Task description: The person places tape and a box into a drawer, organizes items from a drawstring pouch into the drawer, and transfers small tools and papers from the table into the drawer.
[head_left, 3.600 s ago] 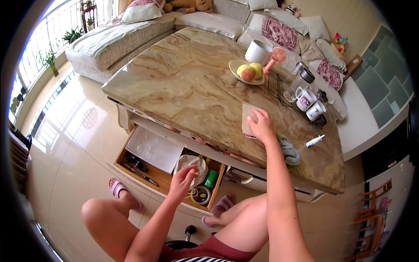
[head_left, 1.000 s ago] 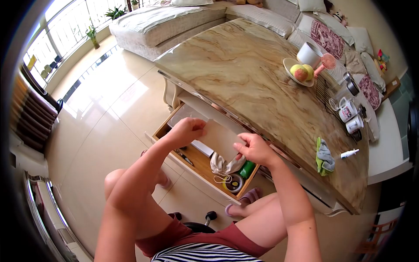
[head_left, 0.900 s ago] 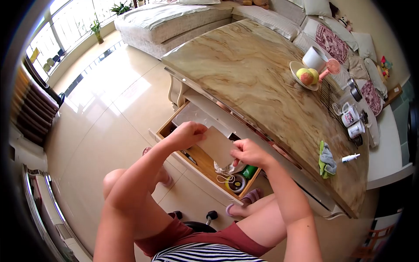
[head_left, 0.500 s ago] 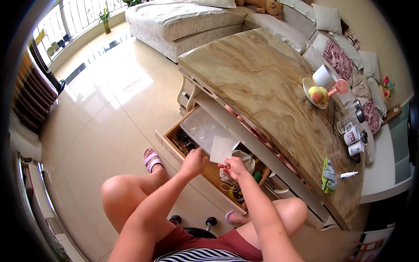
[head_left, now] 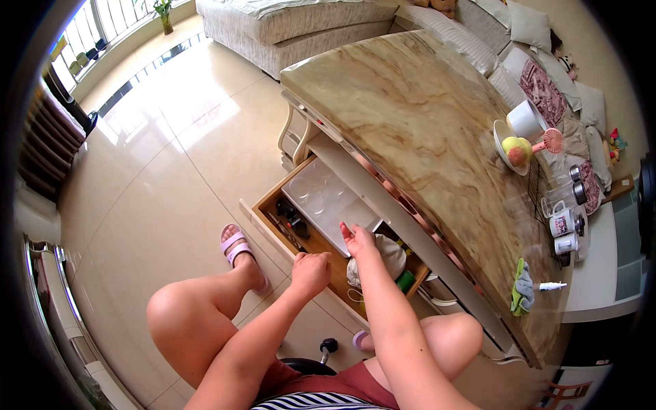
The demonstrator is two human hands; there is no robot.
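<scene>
My left hand (head_left: 312, 273) is closed above the front edge of an open wooden drawer (head_left: 277, 242); whatever it may hold is hidden. Farther in, my right hand (head_left: 359, 240) has its fingers stretched apart, near a translucent plastic box (head_left: 318, 188) that fills much of the drawer. Beside that hand sits a whitish cloth pouch (head_left: 389, 256), with a green cylinder (head_left: 405, 281) close by. Small dark items (head_left: 295, 223) lie in the drawer's left part. No pale square piece can be made out now.
The marble-patterned table (head_left: 410, 123) stands over the drawer. On it are a bowl with fruit (head_left: 516, 152), a white cup (head_left: 526, 120), mugs (head_left: 562, 222), a cloth (head_left: 523, 287) and a small white bottle (head_left: 552, 285). A sofa (head_left: 314, 41) stands behind.
The pale square piece held by my right hand has gone from view, and that hand's fingers have opened. My left hand has moved down, nearer the drawer's front. The view has shifted slightly.
</scene>
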